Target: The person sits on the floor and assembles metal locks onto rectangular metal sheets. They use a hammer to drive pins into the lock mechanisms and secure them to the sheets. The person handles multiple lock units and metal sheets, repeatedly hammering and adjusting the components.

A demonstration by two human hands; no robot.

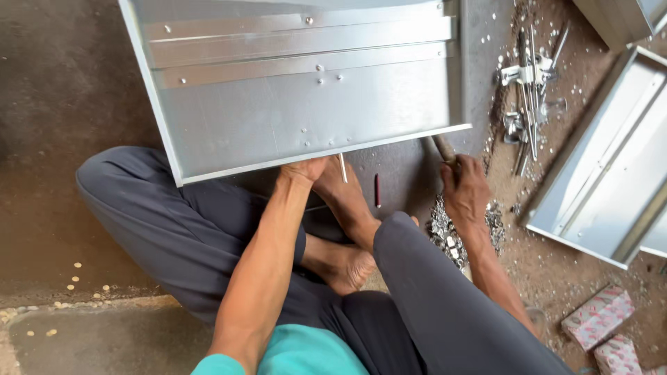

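Left hand (300,169) grips the sheet-metal box (306,111) front edge, directly ahead; right hand (464,189) is clenched on probably a hammer handle (443,148), just right of it.

Single head-worn view, looking steeply down and close over the seated person's legs; metal sheet (306,97) lies just beyond the left hand's fingers (302,170).

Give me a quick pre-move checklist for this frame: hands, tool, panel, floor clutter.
1. Left hand on the near edge of the metal panel: ok, fingers hidden beneath.
2. Right hand closed on a wooden tool handle: ok.
3. Tool head in view: cannot tell, hidden by the panel.
4. Bare foot clear of the panel edge: not ok, right beside it.
5. Small metal bits under the right wrist: not ok, loose pile.
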